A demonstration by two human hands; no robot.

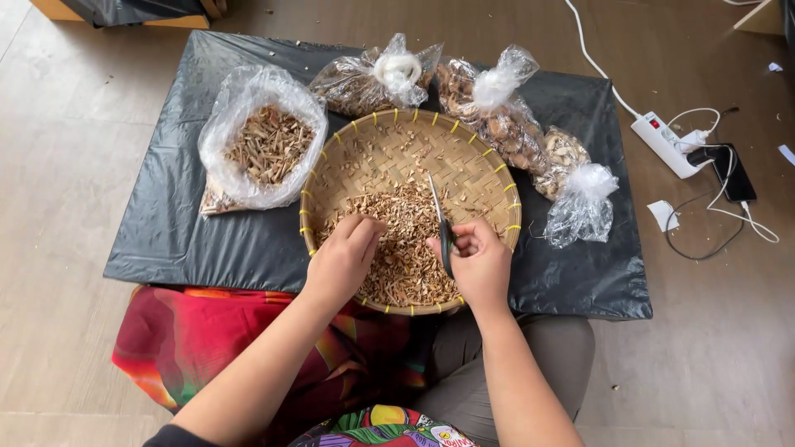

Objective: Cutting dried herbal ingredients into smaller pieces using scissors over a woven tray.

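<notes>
Your right hand (480, 263) is closed around the scissors (442, 228), blades up over the woven tray (489, 165); your left hand (344, 257) pinches into the dried chips (406, 248) heaped at the tray's near edge. The chips look light, brittle and crumbly (take them in small, gentle pinches). What your left fingers actually hold is hidden, and the scissor handles are covered by your grip.

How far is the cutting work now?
Done: a heap of cut pieces lies in the woven tray. In hand: right hand holds scissors; left hand rests in the heap. Left: the open bag holds more; three bags are tied.
</notes>
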